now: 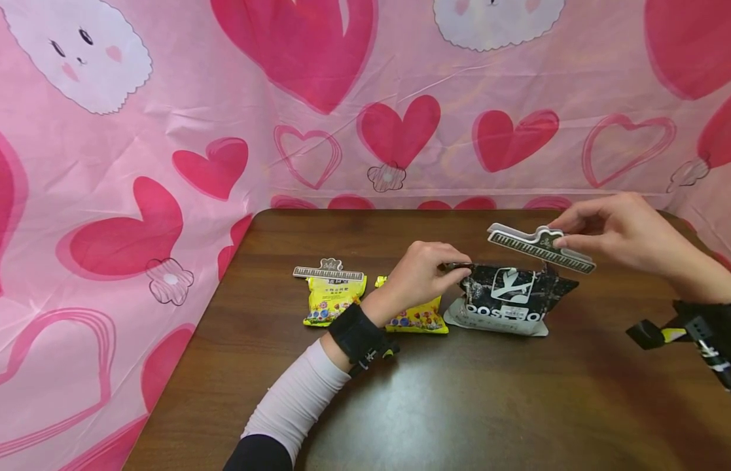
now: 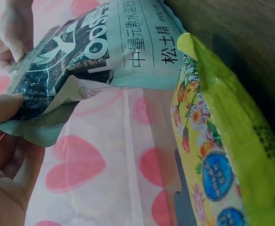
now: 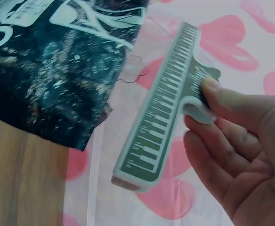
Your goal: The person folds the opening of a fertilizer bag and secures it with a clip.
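A black-and-white snack bag (image 1: pixel 509 299) (image 2: pixel 88 56) (image 3: pixel 57 61) stands on the brown table (image 1: pixel 459 405). My left hand (image 1: pixel 421 275) (image 2: pixel 3 155) pinches its folded top edge at the left corner. My right hand (image 1: pixel 621 232) (image 3: pixel 243 150) pinches the tab of a long green-and-white bag clip (image 1: pixel 540 247) (image 3: pixel 168 108) printed like piano keys, holding it just above the bag's right top corner. Whether the clip touches the bag is unclear.
Two yellow snack bags lie left of the black one: one (image 1: pixel 332 297) closed with a similar clip (image 1: pixel 328 270), the other (image 1: pixel 417 317) (image 2: pixel 222 141) partly behind my left wrist. A pink heart-print cloth (image 1: pixel 165 163) walls the back and sides of the table.
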Demonstrator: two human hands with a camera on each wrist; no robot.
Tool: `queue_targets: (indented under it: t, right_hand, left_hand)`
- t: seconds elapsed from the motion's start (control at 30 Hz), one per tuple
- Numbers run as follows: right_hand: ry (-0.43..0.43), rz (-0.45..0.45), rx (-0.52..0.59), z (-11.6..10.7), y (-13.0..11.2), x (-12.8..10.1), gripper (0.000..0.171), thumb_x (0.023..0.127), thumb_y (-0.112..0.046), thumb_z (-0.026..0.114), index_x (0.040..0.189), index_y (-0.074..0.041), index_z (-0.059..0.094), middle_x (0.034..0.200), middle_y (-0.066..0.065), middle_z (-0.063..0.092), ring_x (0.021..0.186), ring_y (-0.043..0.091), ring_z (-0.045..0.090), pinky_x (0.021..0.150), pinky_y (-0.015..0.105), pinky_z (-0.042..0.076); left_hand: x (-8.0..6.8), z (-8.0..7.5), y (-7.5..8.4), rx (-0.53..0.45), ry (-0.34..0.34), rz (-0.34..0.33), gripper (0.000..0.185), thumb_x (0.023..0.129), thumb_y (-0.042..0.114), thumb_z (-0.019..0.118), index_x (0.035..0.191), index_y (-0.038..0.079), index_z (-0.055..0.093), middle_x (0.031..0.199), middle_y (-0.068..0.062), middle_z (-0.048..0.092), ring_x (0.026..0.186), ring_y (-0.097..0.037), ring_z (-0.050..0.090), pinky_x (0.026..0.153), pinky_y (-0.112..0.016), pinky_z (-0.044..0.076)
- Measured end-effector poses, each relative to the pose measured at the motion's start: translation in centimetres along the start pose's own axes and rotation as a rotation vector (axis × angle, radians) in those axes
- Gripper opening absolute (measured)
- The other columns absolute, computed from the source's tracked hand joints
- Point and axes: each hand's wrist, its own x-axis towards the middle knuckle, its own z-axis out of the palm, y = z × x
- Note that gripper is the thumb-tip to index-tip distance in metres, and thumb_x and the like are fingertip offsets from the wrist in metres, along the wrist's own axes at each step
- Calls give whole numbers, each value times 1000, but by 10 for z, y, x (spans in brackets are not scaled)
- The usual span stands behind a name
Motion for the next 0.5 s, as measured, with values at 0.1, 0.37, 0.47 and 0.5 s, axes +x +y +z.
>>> queue_targets:
  t: [0.1, 0.37, 0.47, 0.5]
  right_hand:
    - [-9, -18, 8, -1, -4, -3, 31, 71, -5, 87, 91, -26, 77, 72, -12, 68, 55, 6, 47, 47, 20, 37]
    - [-12, -80, 26, 4, -8, -8, 34, 69, -3, 87, 89, -29, 77, 76, -15, 71, 56, 3, 48, 49, 18, 37]
    - [-17, -98, 42, 8, -8, -9, 35, 69, -3, 87, 89, -30, 77, 78, -15, 73, 57, 2, 50, 50, 17, 38]
    - [-22, -100, 50, 9, -8, -10, 35, 69, -3, 87, 90, -30, 77, 78, -15, 73, 57, 2, 50, 50, 17, 38]
  left_hand:
    - [0, 0, 0, -8, -5, -11, 20, 93, 16, 69, 110, 9, 76, 101, -2, 76, 75, -5, 62, 67, -12, 45]
    - [-1, 1, -2, -70, -5, -42, 19, 92, 14, 70, 109, 9, 76, 100, -3, 76, 80, -6, 65, 72, -12, 50]
    - [-1, 2, -2, -96, 0, -60, 18, 91, 14, 71, 108, 9, 76, 98, -3, 75, 79, -6, 66, 72, -17, 54]
    - [-1, 2, -2, -101, 2, -67, 18, 91, 14, 71, 107, 9, 76, 98, -3, 75, 79, -6, 66, 71, -18, 55]
